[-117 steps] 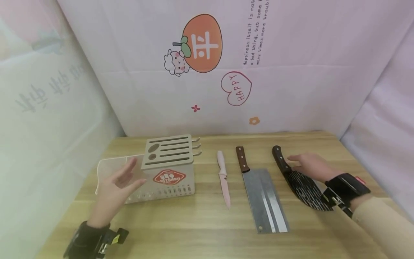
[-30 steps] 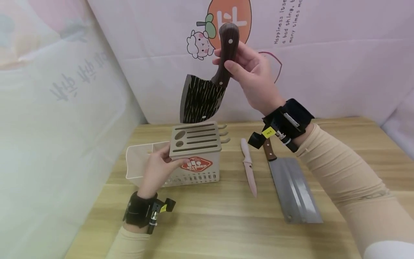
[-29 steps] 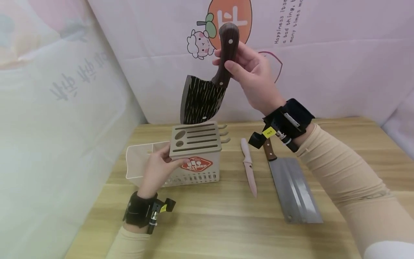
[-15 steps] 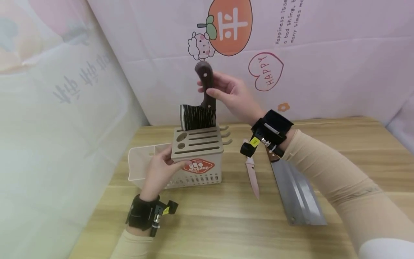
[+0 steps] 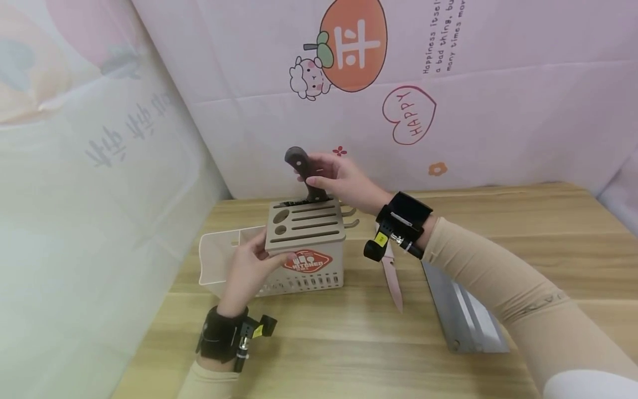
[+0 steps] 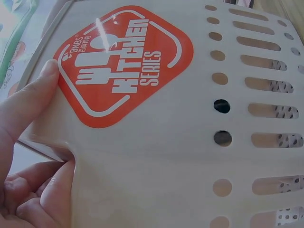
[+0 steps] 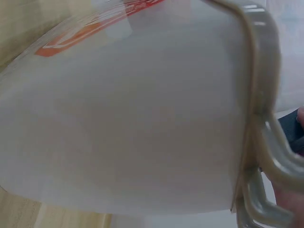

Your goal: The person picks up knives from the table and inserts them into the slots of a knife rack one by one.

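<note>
My right hand (image 5: 351,185) pinches the dark, riveted handle of a broad kitchen knife (image 5: 298,162) between thumb and fingers. Its black patterned blade sits in the rear slot of a beige knife holder (image 5: 335,266), with only a sliver showing above the slotted top. At the right wrist view's edge, part of the dark handle (image 7: 292,128) shows beyond the holder's side. My left hand (image 5: 246,274) grips the holder's left corner. In the left wrist view its thumb (image 6: 23,109) lies on the front beside the red label, while its fingers curl in under the step.
A pink paring knife (image 5: 392,282) and a wide grey cleaver (image 5: 463,310) lie on the wooden table (image 5: 349,354), partly covered by my right arm. The holder has an open side bin (image 5: 211,255) at left and hooks (image 5: 351,224) at right. Printed cloth (image 5: 249,127) hangs behind.
My right hand took the black-bladed knife from the table's right side, carried it over the holder and lowered it into the rear slot. My left hand came to grip the holder.
</note>
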### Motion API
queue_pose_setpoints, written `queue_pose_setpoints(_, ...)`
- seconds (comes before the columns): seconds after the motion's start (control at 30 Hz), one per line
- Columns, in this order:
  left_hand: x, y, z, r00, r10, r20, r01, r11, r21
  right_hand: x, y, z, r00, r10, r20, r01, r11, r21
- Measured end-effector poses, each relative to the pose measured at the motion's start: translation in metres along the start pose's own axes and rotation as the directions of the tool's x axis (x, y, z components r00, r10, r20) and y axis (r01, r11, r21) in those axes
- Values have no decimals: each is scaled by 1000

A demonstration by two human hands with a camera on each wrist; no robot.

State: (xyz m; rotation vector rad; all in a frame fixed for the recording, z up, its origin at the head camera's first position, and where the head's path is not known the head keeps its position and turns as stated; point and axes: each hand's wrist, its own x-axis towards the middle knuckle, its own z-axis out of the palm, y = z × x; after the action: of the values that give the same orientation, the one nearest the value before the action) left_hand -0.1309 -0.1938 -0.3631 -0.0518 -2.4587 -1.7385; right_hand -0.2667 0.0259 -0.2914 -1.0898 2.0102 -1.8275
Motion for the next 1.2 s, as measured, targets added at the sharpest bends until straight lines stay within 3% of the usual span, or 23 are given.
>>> queue_pose_setpoints(0.13, 0, -1, 2, 1000, 13, -5, -13, 1000, -5, 0, 1, 4, 1000, 11, 10, -11, 1000, -7)
queue_pose_setpoints(0.33, 0, -1, 6, 1000, 26, 6, -25, 999, -21, 0, 2, 5, 999, 8, 51, -2, 993, -117)
queue_pose_setpoints(0.63, 0, -1, 6, 1000, 24, -4, -24, 1000, -17, -2, -2, -5, 990, -15, 144, 68, 926, -372)
queue_pose_setpoints(0.7, 0, -1, 6, 1000, 24, 2, -24, 1000, -13, -5, -3, -11, 985, -35, 167, 109, 883, -456)
queue_pose_setpoints(0.9, -2, -1, 5, 1000, 9, -10, -9, 1000, -10, -12, -4, -26, 949, -128, 289, 294, 695, -656)
queue_pose_setpoints(0.97, -2, -1, 4, 1000, 9, -11, -9, 1000, -9, -16, -2, -31, 939, -135, 316, 323, 663, -676)
queue_pose_setpoints(1.2, -1, -1, 4, 1000, 12, -6, -12, 1000, 0, -35, 6, -52, 908, -226, 354, 416, 600, -684)
